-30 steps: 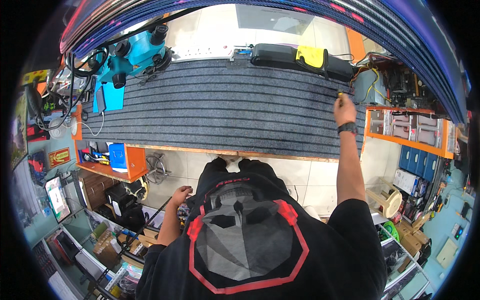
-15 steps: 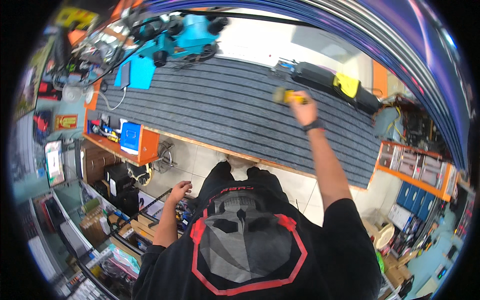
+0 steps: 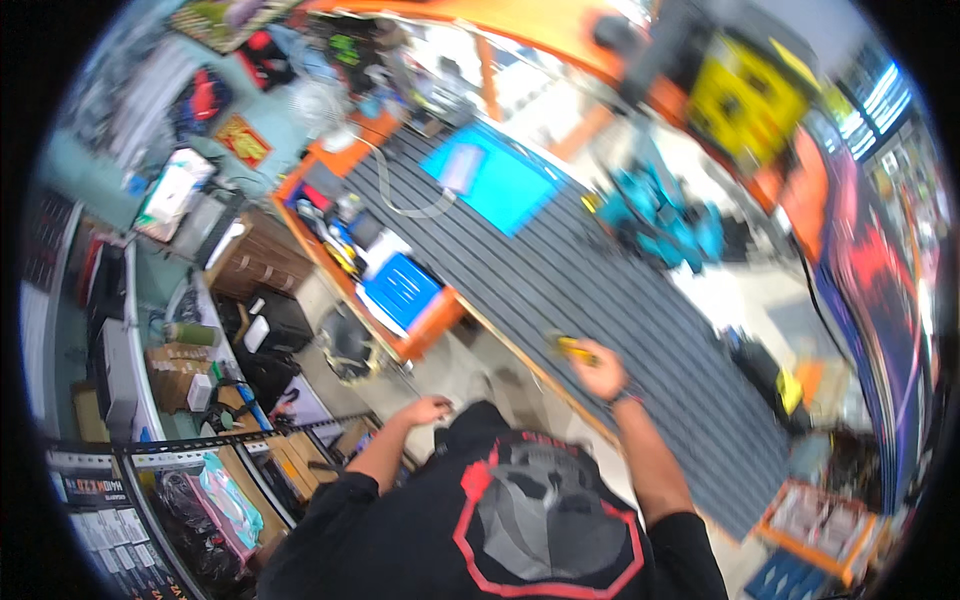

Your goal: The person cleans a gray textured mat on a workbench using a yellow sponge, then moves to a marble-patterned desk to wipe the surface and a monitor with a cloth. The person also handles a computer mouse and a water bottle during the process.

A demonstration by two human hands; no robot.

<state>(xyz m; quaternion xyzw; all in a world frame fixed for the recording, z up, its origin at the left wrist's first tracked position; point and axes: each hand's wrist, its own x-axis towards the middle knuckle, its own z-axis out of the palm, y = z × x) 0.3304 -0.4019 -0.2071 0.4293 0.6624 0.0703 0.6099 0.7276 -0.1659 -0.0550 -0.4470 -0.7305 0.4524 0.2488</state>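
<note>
My right hand [image 3: 602, 374] is closed round a small yellow-handled brush [image 3: 577, 350] with a dull tan end; blur hides its finer detail. It is over the grey ribbed mat [image 3: 520, 290] on the workbench, close to the near edge. Whether the brush touches the mat, I cannot tell. My left hand [image 3: 430, 409] hangs off the bench's near side, loosely open and holding nothing.
A bright blue sheet [image 3: 510, 200] lies at the bench's far left, with a cabled phone-like device [image 3: 461, 168] on it. Beyond the mat stands a teal machine [image 3: 660, 220]. An orange drawer [image 3: 430, 330] juts out at the left. Shelves with boxes [image 3: 180, 380] stand to my left.
My view has swung to the left, so the bench runs more diagonally. My right hand, still holding the brush, has come from the mat's far side to its near edge.
</note>
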